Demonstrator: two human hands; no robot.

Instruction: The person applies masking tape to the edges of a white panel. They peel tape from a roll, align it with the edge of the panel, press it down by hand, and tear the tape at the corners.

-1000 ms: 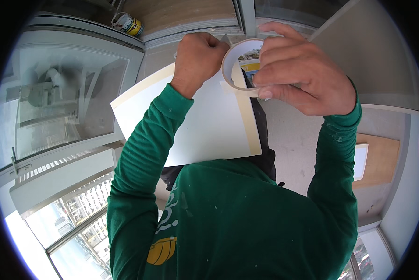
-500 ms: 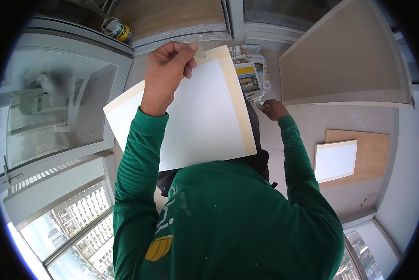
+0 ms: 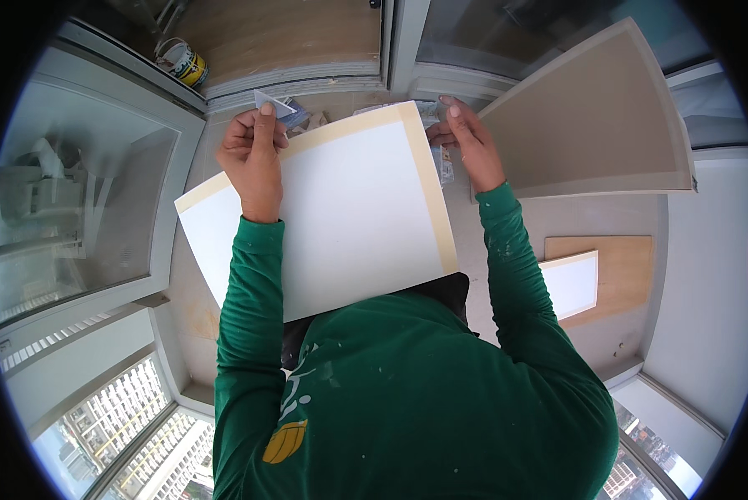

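Observation:
A white board (image 3: 357, 208) with a beige, tape-like border lies tilted across my lap. Above its far left edge, my left hand (image 3: 255, 162) is closed, pinching a small pale flat piece with a pointed corner (image 3: 272, 103) between thumb and fingers. What kind of piece it is I cannot make out. Just beyond the board's far right corner is my right hand (image 3: 472, 146). Its fingers are partly bent and apart, with nothing visible in them. Newspaper (image 3: 446, 167) shows partly behind that hand and the board.
A large beige panel (image 3: 591, 125) leans at the right. On the floor below it, a smaller white board (image 3: 570, 283) with a beige border lies on a brown wooden sheet (image 3: 628, 275). A paint bucket (image 3: 186, 62) stands at the far left, beside a glass door (image 3: 82, 200).
My right hand has risen from the floor by the newspaper to the board's far right corner. My left hand has shifted left and slightly nearer, still pinching a small flat piece.

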